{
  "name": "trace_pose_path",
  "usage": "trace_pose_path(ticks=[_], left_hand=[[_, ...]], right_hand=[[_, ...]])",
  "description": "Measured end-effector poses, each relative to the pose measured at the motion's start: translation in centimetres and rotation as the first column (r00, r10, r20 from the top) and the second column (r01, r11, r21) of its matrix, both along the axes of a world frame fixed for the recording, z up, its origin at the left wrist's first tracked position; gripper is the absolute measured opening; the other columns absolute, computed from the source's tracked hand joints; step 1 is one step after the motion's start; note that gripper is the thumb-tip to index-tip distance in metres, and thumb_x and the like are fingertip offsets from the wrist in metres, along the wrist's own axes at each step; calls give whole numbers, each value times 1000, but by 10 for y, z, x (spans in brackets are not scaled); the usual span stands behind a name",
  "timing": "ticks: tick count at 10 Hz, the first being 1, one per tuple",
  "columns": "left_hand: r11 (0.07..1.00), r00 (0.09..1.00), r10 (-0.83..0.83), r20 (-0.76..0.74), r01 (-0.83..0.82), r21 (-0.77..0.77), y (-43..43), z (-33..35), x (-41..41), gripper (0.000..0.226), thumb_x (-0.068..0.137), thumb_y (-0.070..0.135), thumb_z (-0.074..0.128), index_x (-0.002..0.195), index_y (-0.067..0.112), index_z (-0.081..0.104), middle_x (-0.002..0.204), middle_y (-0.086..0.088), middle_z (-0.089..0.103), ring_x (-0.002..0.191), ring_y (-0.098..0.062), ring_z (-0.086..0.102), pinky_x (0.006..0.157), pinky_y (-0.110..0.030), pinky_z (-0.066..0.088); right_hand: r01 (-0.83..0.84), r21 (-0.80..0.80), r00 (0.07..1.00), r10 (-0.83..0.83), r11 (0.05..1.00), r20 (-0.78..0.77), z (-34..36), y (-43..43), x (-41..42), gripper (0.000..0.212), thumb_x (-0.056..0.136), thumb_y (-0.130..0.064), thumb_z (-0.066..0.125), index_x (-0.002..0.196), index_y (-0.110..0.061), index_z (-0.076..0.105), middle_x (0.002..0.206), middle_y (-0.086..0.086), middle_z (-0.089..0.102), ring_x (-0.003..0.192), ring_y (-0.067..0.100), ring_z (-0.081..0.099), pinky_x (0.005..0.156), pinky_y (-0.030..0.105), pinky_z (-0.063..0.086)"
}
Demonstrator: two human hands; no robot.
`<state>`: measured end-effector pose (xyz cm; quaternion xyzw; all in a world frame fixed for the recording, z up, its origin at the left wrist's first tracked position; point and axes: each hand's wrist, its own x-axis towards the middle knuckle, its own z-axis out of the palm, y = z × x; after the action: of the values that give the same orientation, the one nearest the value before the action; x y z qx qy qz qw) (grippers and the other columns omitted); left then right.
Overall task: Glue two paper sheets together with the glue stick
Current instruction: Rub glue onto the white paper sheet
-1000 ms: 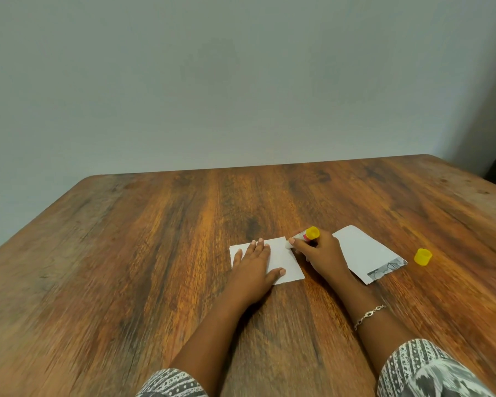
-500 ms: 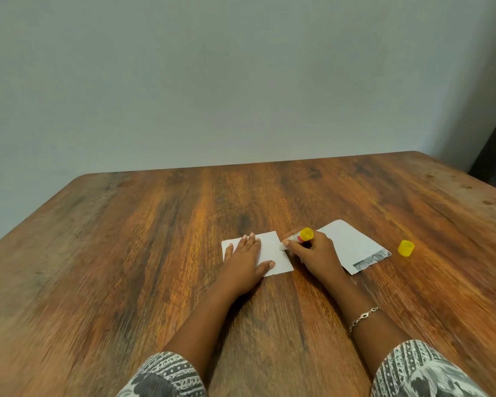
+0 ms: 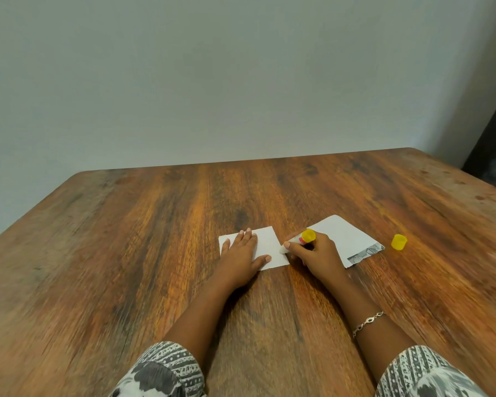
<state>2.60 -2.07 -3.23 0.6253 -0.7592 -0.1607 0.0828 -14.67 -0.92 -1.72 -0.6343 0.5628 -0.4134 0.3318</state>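
White glue stick with yellow base (image 3: 298,241), gripped in the curled right hand (image 3: 317,252), tip at the near edge of the small square white paper sheet (image 3: 269,242). The flat left hand (image 3: 241,253) presses that sheet to the wooden desk (image 3: 155,253). Long axis slanted, tip toward the left hand. Step judged: applying glue. Next: even strokes across the sheet.
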Motion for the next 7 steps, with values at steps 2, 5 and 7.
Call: trace_pose_path(ticks=[2,5,7], left_hand=[[1000,1000,-3,0,3,-3,0,0,1,65,94,45,34,145,14,7,157,-6,0,144,-19,-2,116,-43,-4],[1000,1000,5,6,-5,-18,-1,-3,1,65,94,47,33,145,15,8,157,-5,1,144,-19,-1,116,-44,-3],[1000,1000,7,-22,-7,-3,1,1,0,65,94,45,37,145,14,10,157,-6,3,144,-20,2,116,-43,0]], right_hand=[[13,12,1000,-13,1000,5,-1,5,-2,16,83,-22,63,88,-8,68,82,8,68,77,17,61,66,28,48],[5,42,1000,-6,999,26,0,10,-3,16,82,-20,63,86,-4,65,80,14,67,75,22,61,66,30,48],[3,72,988,-14,997,152,4,11,-4,14,83,-20,63,86,-6,66,77,7,66,72,15,61,64,25,47]])
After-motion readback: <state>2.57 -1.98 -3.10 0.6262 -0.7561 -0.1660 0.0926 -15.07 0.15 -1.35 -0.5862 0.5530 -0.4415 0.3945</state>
